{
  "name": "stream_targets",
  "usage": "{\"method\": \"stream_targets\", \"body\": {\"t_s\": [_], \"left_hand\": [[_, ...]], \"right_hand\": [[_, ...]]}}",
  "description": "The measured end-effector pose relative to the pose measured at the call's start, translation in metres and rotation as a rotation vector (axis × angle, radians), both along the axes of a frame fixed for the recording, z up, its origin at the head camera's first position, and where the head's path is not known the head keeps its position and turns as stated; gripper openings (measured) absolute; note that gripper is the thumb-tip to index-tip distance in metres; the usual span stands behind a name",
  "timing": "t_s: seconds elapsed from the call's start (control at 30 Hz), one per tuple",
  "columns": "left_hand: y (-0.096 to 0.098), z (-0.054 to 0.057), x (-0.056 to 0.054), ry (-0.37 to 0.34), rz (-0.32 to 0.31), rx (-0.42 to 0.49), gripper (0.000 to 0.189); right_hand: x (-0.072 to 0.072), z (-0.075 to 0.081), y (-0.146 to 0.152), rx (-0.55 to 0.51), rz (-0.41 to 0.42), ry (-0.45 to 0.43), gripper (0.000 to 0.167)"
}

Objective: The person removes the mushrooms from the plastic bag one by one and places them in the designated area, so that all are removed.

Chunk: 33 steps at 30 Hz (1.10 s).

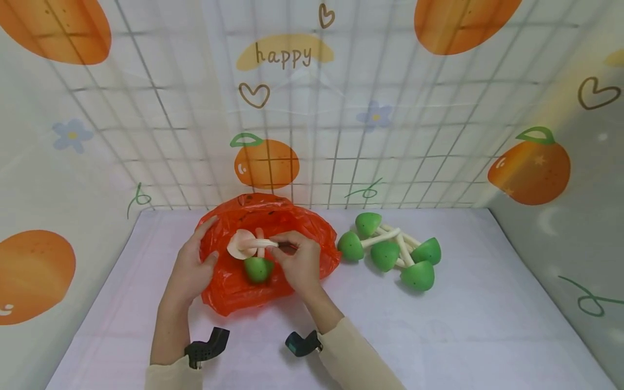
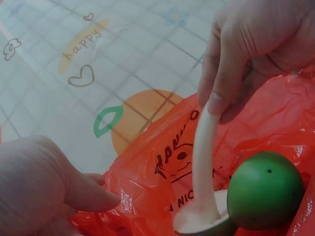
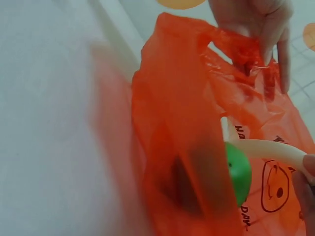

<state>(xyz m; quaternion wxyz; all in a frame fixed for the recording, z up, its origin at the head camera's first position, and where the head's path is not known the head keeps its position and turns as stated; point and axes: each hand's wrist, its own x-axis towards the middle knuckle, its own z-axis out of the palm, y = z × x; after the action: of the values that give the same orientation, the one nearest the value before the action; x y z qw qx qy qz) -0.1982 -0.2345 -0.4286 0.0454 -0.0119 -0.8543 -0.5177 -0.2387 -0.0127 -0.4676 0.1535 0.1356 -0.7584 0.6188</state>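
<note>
A red plastic bag (image 1: 312, 223) lies with its mouth spread wide. My left hand (image 1: 189, 273) holds the bag's left edge, thumb on the inner side and fingers outside, partly seen through the film in the right wrist view. Between thumb and fingertips, my right hand (image 1: 301, 262) pinches the end of a toy mushroom's white stem (image 2: 204, 157). That mushroom's cap (image 1: 240, 245) points left, pale underside showing, over the bag's opening. Right beside it in the bag is another toy mushroom (image 1: 258, 270) with a round green cap, its stem pointing away from me.
Right of the bag, several green-capped toy mushrooms (image 1: 385, 255) lie heaped with white stems crossing. A white cloth covers the table (image 1: 468, 336). Behind stands a grid-patterned backdrop (image 1: 322, 119) with printed oranges, and side walls flank the table.
</note>
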Motion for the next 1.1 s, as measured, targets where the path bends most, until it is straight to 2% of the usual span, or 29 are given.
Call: {"method": "stream_targets", "body": {"t_s": [0.63, 0.9, 1.1], "left_hand": [[0.000, -0.001, 0.001, 0.011, -0.014, 0.031, 0.075], [0.000, -0.001, 0.002, 0.008, -0.016, 0.029, 0.075], [0.000, 0.000, 0.002, -0.005, -0.012, 0.015, 0.076]], "right_hand": [[0.013, 0.015, 0.019, -0.199, 0.012, -0.041, 0.022], [0.021, 0.030, 0.033, -0.285, 0.019, -0.027, 0.024], [0.024, 0.042, 0.052, -0.300, -0.022, -0.002, 0.022]]}}
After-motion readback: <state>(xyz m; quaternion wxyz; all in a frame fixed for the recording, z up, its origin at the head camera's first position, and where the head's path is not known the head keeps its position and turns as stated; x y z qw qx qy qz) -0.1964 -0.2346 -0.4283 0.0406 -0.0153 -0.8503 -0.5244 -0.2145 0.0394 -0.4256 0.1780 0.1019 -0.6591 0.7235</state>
